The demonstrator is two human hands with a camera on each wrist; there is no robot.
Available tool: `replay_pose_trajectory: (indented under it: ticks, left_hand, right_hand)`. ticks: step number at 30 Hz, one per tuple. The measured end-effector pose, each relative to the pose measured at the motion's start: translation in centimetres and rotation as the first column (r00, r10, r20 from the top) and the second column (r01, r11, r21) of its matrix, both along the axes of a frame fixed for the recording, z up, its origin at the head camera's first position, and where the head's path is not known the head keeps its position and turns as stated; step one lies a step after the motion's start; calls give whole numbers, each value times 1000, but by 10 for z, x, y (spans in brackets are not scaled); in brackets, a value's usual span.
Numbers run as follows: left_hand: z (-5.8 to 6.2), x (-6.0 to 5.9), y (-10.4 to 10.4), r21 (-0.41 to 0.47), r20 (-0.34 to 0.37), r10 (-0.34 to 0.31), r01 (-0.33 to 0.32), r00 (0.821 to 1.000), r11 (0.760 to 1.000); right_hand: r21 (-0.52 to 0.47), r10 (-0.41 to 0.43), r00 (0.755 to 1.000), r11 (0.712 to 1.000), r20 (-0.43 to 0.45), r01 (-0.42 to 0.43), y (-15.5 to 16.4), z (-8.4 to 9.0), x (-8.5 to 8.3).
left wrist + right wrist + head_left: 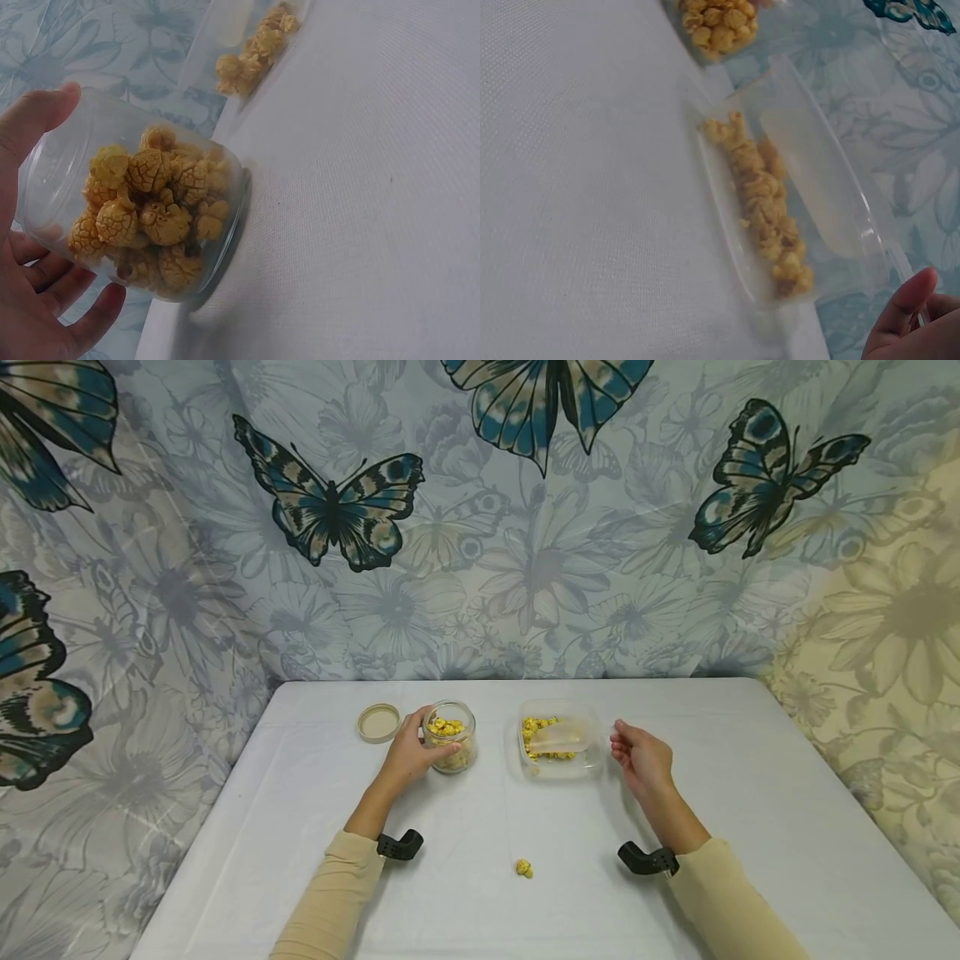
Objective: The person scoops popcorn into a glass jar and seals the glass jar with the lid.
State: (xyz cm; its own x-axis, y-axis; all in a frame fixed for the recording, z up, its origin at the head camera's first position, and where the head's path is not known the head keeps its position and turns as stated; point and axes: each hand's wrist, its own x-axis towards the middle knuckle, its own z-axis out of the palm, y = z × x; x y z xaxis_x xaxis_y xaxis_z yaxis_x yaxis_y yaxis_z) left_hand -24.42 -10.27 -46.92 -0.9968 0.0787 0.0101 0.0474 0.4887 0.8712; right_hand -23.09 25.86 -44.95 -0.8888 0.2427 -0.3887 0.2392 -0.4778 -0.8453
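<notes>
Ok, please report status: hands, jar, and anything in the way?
Left hand holds jar. Right hand empty, beside tray. Loose piece on table.

Right hand (915, 330) cut off by frame edge.

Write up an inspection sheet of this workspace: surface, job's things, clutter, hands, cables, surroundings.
Surface: white tablecloth, smooth.
Job's things: clear jar partly filled with yellow popcorn, upright, lid off; clear plastic container with more popcorn and a translucent scoop lying in it.
Clutter: beige lid lying left of the jar; one loose popcorn piece on the cloth near the front.
Hands: left hand grips the jar; right hand hangs loosely curled just right of the container, holding nothing.
Cables: nothing seen.
Surroundings: butterfly-and-flower fabric backdrop behind and beside the table.
</notes>
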Motion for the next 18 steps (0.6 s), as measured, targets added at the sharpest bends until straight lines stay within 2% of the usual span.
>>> replay_pose_trajectory:
  ticks: [9, 18]
  left_hand:
    - [0, 0, 0, 5, 0, 2, -2, 1000, 1000]
    - [0, 0, 0, 19, -4, -5, 5, 1000, 1000]
  right_hand:
    - [-2, 11, 1000, 1000, -14, -11, -3, -7, 1]
    - [51, -5, 999, 999, 33, 3, -4, -12, -2]
